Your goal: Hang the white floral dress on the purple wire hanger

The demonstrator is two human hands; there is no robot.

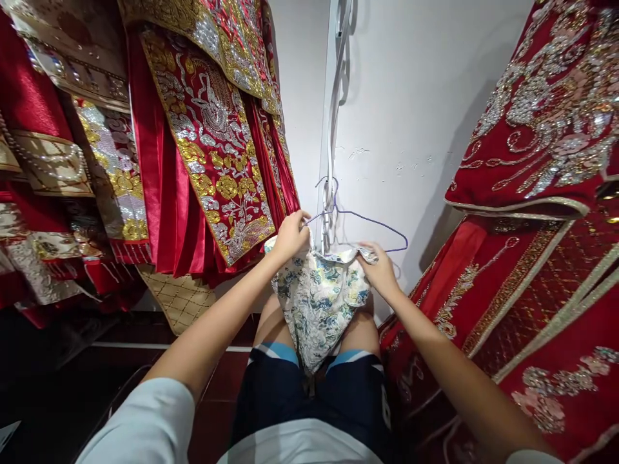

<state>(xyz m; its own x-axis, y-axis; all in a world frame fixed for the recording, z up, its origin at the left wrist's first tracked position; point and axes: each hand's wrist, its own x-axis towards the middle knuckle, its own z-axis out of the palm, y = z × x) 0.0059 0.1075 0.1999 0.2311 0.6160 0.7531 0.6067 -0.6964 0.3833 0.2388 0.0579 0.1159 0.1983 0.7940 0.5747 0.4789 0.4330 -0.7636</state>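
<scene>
A white bodice [322, 303] with a blue, green and yellow floral print hangs in front of my thighs, its lower end narrowing to a point. My left hand [291, 238] is closed at its upper left edge, right by the left end of a thin purple wire hanger [372, 220]. Whether those fingers also grip the wire is not clear. At the upper right edge, my right hand [380, 267] pinches the folded cloth, just below the hanger's right arm. The hanger's hook is up at a white metal upright [331, 129], and the bodice top overlaps its lower part.
Red pleated garments with gold and silver embroidery [217, 142] hang close on the left. Another beaded red garment [546, 129] hangs on the right, near my right forearm. A pale wall [396, 109] stands behind the hanger. Dark red floor [222, 377] shows below.
</scene>
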